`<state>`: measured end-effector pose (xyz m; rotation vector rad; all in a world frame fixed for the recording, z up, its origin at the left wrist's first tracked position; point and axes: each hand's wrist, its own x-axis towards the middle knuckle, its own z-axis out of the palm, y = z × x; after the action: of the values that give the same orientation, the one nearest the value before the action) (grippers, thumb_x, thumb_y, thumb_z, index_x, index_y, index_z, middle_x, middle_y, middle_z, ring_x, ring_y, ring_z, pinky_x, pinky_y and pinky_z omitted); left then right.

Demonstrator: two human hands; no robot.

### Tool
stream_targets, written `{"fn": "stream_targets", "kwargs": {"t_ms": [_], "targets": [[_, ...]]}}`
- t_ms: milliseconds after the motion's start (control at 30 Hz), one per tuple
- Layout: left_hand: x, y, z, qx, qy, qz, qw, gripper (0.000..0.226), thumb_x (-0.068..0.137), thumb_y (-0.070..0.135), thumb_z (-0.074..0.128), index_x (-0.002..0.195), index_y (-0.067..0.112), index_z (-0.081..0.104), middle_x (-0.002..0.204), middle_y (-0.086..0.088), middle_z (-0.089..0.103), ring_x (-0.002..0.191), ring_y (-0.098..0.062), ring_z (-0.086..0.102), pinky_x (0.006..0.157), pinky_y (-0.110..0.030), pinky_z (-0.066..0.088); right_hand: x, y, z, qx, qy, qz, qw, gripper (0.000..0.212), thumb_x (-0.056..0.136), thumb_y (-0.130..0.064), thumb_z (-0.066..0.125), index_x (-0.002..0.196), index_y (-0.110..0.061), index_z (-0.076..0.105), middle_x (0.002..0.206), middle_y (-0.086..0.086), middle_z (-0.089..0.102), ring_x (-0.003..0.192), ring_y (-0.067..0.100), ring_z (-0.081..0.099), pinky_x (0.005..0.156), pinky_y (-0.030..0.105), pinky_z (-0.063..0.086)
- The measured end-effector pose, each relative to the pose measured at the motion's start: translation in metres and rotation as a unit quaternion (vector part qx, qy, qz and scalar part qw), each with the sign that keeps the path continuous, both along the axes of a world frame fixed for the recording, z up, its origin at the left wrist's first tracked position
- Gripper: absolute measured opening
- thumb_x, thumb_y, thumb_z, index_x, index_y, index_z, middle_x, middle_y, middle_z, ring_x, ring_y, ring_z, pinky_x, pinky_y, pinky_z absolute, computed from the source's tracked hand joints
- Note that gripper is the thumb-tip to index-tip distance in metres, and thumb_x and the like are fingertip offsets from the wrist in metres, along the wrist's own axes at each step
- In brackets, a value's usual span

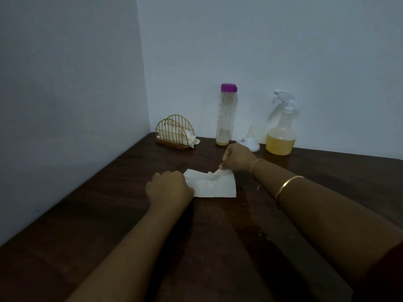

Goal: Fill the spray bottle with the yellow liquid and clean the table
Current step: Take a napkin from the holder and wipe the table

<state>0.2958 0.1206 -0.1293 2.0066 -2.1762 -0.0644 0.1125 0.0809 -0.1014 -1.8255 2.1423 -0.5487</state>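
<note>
The dark table (104, 219) waits for wiping. The spray bottle (281, 138), partly full of yellow liquid, stands far right by the wall, probably put aside. The white tissue (210, 187) lies in the middle. The left hand (169, 186) grips its left edge with curled fingers, and the right hand (237, 159) pinches its far edge.

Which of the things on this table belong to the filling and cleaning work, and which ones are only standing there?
Belong to the job: spray bottle with yellow liquid; purple-capped bottle, nearly empty; funnel; napkin, held by left hand and right hand; table.
Only standing there: napkin holder with spare napkins, by the wall.
</note>
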Motion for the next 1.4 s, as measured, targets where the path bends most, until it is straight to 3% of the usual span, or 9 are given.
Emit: {"fn": "stream_targets", "kwargs": {"t_ms": [100, 267, 367, 433, 500, 567, 767, 1067, 1400], "targets": [[-0.001, 0.002, 0.003, 0.003, -0.004, -0.005, 1.0, 0.039, 0.083, 0.047, 0.06, 0.112, 0.021, 0.063, 0.116, -0.003, 0.059, 0.112, -0.025, 0.048, 0.081, -0.035, 0.041, -0.008, 0.0, -0.001, 0.004, 0.011, -0.02, 1.0, 0.018, 0.076, -0.02, 0.077, 0.075, -0.011, 0.061, 0.104, 0.013, 0.068, 0.099, 0.026, 0.062, 0.081, 0.031, 0.049], [0.004, 0.002, 0.008, 0.007, 0.035, -0.009, 0.999, 0.036, 0.083, 0.039, 0.063, 0.115, 0.022, 0.061, 0.122, -0.005, 0.053, 0.115, -0.025, 0.047, 0.088, -0.038, 0.045, 0.004, 0.018, -0.011, -0.081, 0.128, -0.027, 0.988, 0.028, 0.089, -0.03, 0.061, 0.099, -0.004, 0.061, 0.102, 0.013, 0.063, 0.096, 0.027, 0.058, 0.08, 0.034, 0.045], [0.015, 0.0, 0.011, -0.082, 0.108, 0.022, 0.991, 0.028, 0.088, 0.029, 0.055, 0.115, 0.022, 0.06, 0.122, -0.007, 0.051, 0.112, -0.026, 0.047, 0.084, -0.038, 0.045, 0.035, 0.037, -0.022, -0.091, 0.066, 0.064, 0.992, 0.035, 0.098, -0.035, 0.041, 0.092, -0.007, 0.061, 0.094, 0.013, 0.065, 0.085, 0.024, 0.058, 0.071, 0.033, 0.042], [0.022, -0.003, 0.01, -0.13, 0.135, 0.047, 0.981, 0.029, 0.088, 0.025, 0.055, 0.116, 0.02, 0.058, 0.123, -0.01, 0.049, 0.111, -0.027, 0.047, 0.081, -0.038, 0.044, 0.055, 0.044, -0.032, 0.005, 0.038, 0.11, 0.993, 0.046, 0.099, -0.042, 0.032, 0.105, -0.006, 0.059, 0.108, 0.016, 0.061, 0.102, 0.027, 0.057, 0.082, 0.035, 0.043], [0.029, -0.007, 0.008, -0.144, 0.15, 0.066, 0.976, 0.031, 0.088, 0.023, 0.055, 0.118, 0.019, 0.056, 0.125, -0.012, 0.048, 0.111, -0.028, 0.047, 0.081, -0.038, 0.044, 0.07, 0.046, -0.041, 0.081, 0.075, 0.119, 0.987, 0.063, 0.098, -0.05, 0.026, 0.135, -0.002, 0.04, 0.142, 0.022, 0.039, 0.133, 0.032, 0.037, 0.107, 0.042, 0.031], [0.033, -0.01, 0.006, -0.146, 0.168, 0.08, 0.972, 0.033, 0.088, 0.021, 0.055, 0.12, 0.019, 0.055, 0.126, -0.013, 0.048, 0.112, -0.029, 0.047, 0.081, -0.038, 0.044, 0.077, 0.048, -0.045, 0.097, 0.098, 0.129, 0.982, 0.069, 0.098, -0.05, 0.025, 0.147, -0.002, 0.019, 0.156, 0.021, 0.014, 0.144, 0.032, 0.014, 0.116, 0.044, 0.016], [0.037, -0.017, -0.001, -0.155, 0.219, 0.109, 0.957, 0.053, 0.085, 0.009, 0.056, 0.135, 0.014, 0.039, 0.136, -0.014, 0.044, 0.12, -0.031, 0.044, 0.086, -0.042, 0.044, 0.095, 0.03, -0.043, 0.092, 0.11, 0.186, 0.972, 0.062, 0.101, -0.042, 0.021, 0.149, -0.004, 0.012, 0.158, 0.017, 0.005, 0.146, 0.028, 0.006, 0.117, 0.045, 0.009], [0.038, -0.029, -0.01, -0.146, 0.232, 0.111, 0.955, 0.051, 0.083, 0.01, 0.06, 0.13, 0.016, 0.04, 0.131, -0.012, 0.046, 0.117, -0.03, 0.046, 0.084, -0.042, 0.045, 0.122, -0.015, -0.041, 0.077, 0.181, 0.248, 0.948, 0.064, 0.1, -0.036, 0.028, 0.15, -0.005, 0.002, 0.159, 0.014, -0.004, 0.147, 0.028, -0.002, 0.117, 0.047, 0.004], [0.037, -0.03, -0.015, -0.141, 0.213, 0.101, 0.962, 0.045, 0.086, 0.008, 0.054, 0.128, 0.016, 0.041, 0.131, -0.011, 0.045, 0.117, -0.029, 0.044, 0.085, -0.04, 0.044, 0.11, -0.059, -0.049, 0.089, 0.166, 0.135, 0.973, 0.067, 0.099, -0.049, 0.015, 0.151, -0.009, 0.002, 0.16, 0.008, -0.004, 0.147, 0.023, -0.003, 0.117, 0.049, 0.0]]}}
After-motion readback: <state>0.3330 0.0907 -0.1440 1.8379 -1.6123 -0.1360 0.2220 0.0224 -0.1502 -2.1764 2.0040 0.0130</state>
